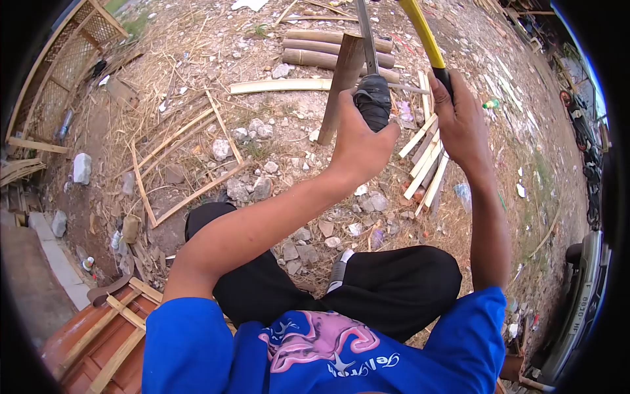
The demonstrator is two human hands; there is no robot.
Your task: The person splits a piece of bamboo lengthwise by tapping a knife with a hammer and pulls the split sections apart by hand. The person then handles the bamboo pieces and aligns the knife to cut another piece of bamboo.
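Note:
My left hand is closed round the black-taped handle of a machete, and its metal blade points up and out of the top of the view. A brown split piece of bamboo stands tilted right beside the blade and my left fingers; whether the fingers also touch it I cannot tell. My right hand grips the black end of a yellow-handled tool, thumb along the grip. The head of that tool is cut off by the top edge, so its kind does not show.
Bamboo lengths lie ahead, with a pale split strip nearer. Several cut slats are piled below my right hand. Stones and a thin wooden frame lie at left. A parked vehicle stands far right.

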